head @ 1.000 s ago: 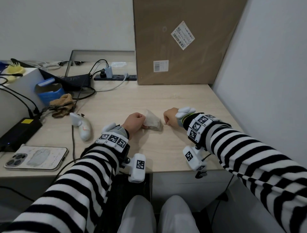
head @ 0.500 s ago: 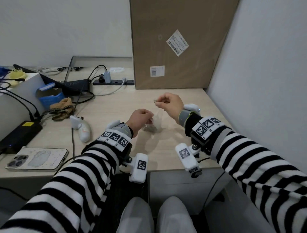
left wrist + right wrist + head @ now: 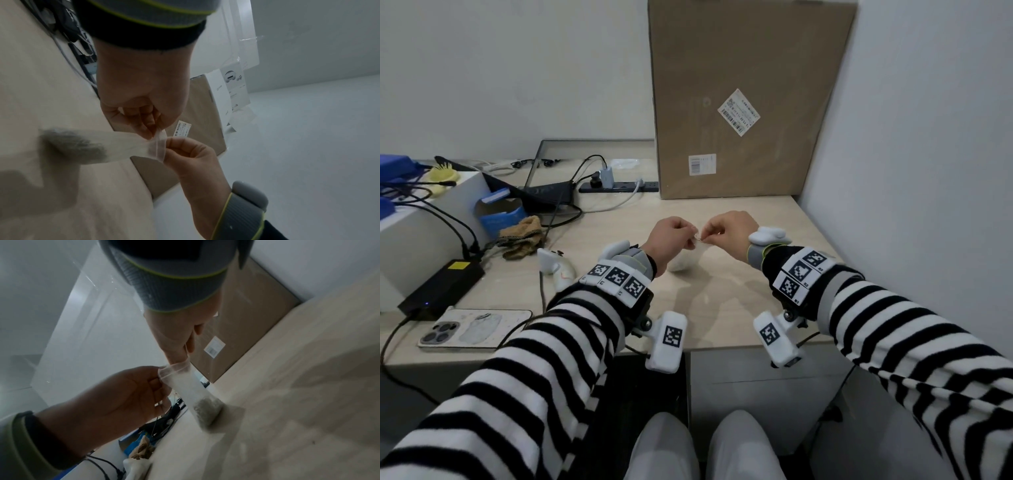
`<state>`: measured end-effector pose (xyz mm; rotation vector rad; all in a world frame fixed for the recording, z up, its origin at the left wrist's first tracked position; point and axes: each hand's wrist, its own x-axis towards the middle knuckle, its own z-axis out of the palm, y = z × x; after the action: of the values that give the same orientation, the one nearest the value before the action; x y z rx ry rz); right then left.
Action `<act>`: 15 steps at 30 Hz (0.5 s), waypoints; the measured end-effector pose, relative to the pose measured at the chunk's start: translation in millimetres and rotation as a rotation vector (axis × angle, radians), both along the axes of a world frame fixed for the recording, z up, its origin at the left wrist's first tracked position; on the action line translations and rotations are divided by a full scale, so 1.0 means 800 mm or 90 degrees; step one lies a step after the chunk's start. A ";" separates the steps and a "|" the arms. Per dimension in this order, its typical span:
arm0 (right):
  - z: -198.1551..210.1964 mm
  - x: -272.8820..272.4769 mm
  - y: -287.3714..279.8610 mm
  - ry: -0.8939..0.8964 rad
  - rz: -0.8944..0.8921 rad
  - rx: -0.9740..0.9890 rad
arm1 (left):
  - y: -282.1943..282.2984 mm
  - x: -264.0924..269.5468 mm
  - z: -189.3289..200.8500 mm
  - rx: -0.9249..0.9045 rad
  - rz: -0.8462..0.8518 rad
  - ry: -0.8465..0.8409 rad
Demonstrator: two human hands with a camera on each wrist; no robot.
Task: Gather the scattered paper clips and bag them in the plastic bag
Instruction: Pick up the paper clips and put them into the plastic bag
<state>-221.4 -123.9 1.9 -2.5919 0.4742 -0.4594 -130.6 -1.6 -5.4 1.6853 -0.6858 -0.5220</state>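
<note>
A small clear plastic bag [image 3: 686, 260] hangs upright over the middle of the desk [image 3: 722, 308]. A grey clump of paper clips [image 3: 207, 408] fills its bottom, which is close to the desktop; I cannot tell whether it touches. My left hand [image 3: 688, 238] pinches one side of the bag's mouth [image 3: 159, 144]. My right hand [image 3: 709, 236] pinches the other side, so the mouth [image 3: 174, 369] is held slightly apart. In the left wrist view the clips [image 3: 72, 146] show as a dark mass. I see no loose clips on the desk.
A tall cardboard box [image 3: 743, 102] leans against the back wall. On the left lie a white controller [image 3: 556, 270], a phone [image 3: 472, 329], a black power brick [image 3: 441, 287], a brown cloth [image 3: 524, 236] and cables. A wall stands close on the right.
The bag lay on the desk under my left hand. My right hand rose from the desk with something small, then came to the bag's mouth. Both hands lifted the bag upright.
</note>
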 end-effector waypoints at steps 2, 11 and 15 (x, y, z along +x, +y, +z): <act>0.011 -0.003 0.000 0.027 0.037 -0.054 | 0.001 0.000 0.014 -0.001 -0.010 -0.030; 0.060 -0.024 0.006 0.043 0.063 -0.233 | 0.006 0.000 0.058 0.029 -0.040 -0.143; 0.072 -0.021 0.012 0.046 -0.029 -0.295 | 0.006 -0.012 0.066 0.042 -0.049 -0.279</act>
<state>-238.1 -114.1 59.2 -3.0565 0.5008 -0.5452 -140.5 3.1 47.4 1.8608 -1.0620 -0.2278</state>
